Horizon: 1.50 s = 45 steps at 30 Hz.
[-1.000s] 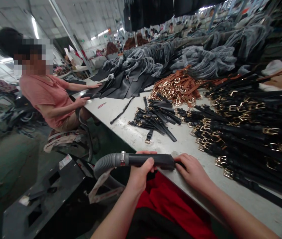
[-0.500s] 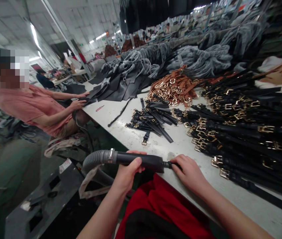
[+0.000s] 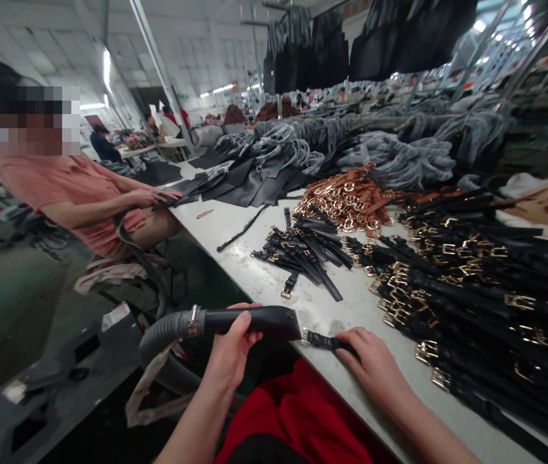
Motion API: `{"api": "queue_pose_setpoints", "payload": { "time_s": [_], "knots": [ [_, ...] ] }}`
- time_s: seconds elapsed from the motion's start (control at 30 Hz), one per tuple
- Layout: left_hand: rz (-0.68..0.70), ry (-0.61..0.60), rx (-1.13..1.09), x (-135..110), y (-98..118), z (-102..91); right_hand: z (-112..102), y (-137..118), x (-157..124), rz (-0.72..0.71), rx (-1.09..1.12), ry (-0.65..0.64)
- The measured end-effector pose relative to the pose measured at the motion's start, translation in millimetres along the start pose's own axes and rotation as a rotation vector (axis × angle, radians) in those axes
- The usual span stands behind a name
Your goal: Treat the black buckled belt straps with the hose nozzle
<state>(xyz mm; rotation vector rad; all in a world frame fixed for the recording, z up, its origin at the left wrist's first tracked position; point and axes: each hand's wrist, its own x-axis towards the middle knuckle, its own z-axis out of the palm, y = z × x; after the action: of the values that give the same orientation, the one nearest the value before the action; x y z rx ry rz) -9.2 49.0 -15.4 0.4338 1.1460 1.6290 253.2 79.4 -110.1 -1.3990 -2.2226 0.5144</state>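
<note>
My left hand (image 3: 231,351) is wrapped round a black nozzle (image 3: 259,321) at the end of a grey ribbed hose (image 3: 160,332), held level at the table's near edge. My right hand (image 3: 374,362) pinches a short black strap (image 3: 324,341) lying on the white table (image 3: 331,309); the strap's buckle end sits just outside the nozzle's mouth. A small pile of short black straps with gold buckles (image 3: 302,251) lies a little farther in.
A big heap of black belts (image 3: 476,277) covers the table's right side, with brown buckled straps (image 3: 348,196) and grey bundles (image 3: 399,154) behind. A person in a pink shirt (image 3: 68,193) sits at the left handling dark leather sheets (image 3: 249,183). Red cloth (image 3: 312,412) lies on my lap.
The nozzle has drawn back to the left in my left hand, and the black strap now shows between its mouth and my right hand. The view has tilted up slightly.
</note>
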Motion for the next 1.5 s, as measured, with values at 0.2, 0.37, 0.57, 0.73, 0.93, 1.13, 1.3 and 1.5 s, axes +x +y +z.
{"api": "queue_pose_setpoints", "payload": {
  "time_s": [0.2, 0.37, 0.57, 0.73, 0.93, 1.13, 1.3, 1.5],
  "knots": [
    [0.003, -0.005, -0.053, -6.4, 11.2, -10.1, -27.4, 33.4, -7.5, -0.066, -0.113, -0.01],
    [0.045, 0.013, -0.051, -7.4, 13.7, -12.0, -32.6, 8.3, 46.4, -0.198, -0.236, 0.1],
    [0.031, 0.068, -0.035, -14.2, 22.1, -16.7, 6.4, -46.6, 144.1, -0.344, -0.449, -0.173],
    [0.052, 0.146, -0.047, -23.8, 23.1, -26.3, 10.3, -59.7, 155.7, -0.416, -0.529, -0.327],
    [0.048, 0.118, -0.054, -23.6, 24.2, -30.8, 7.9, -40.0, 118.3, -0.281, -0.438, -0.276],
    [0.044, 0.064, -0.035, -23.8, 21.7, -33.5, -5.4, 2.8, 94.0, 0.032, -0.286, -0.157],
    [0.05, 0.017, -0.018, -24.0, 18.7, -24.7, -8.8, 13.9, 81.2, 0.146, -0.077, -0.115],
    [0.051, -0.005, -0.011, -20.9, 15.9, -14.0, -6.0, 15.7, 73.8, 0.107, 0.024, -0.061]
  ]
}}
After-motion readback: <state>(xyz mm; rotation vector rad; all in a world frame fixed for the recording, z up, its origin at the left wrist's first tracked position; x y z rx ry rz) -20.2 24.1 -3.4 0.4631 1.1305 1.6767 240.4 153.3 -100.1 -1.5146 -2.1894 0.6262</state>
